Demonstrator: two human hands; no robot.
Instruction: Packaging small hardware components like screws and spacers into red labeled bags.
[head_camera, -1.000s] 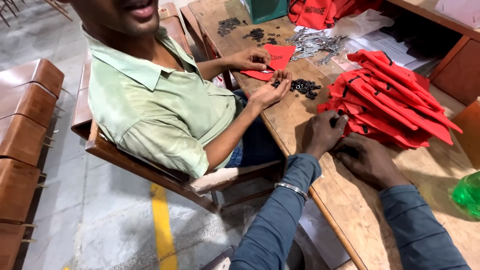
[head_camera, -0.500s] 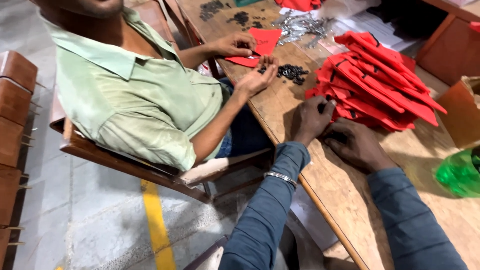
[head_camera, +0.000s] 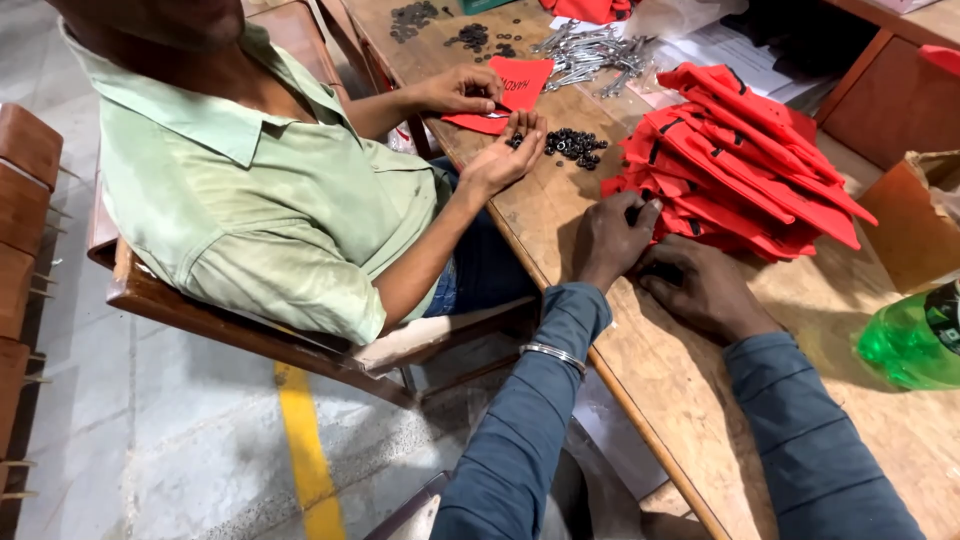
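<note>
Both hands work the near edge of the red fabric stack (head_camera: 740, 160) on the wooden table (head_camera: 640, 360): left hand (head_camera: 612, 240) pinching a piece, right hand (head_camera: 700, 290) flat, fingers spread.

green bottle (head_camera: 915, 335), cardboard box (head_camera: 915, 225), metal clips (head_camera: 590, 50)

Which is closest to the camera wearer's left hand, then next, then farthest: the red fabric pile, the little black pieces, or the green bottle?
From the left hand:
1. Red fabric pile, touching its fingertips.
2. Small black pieces, just beyond, near the co-worker's palm.
3. Green bottle, far right edge.
</note>
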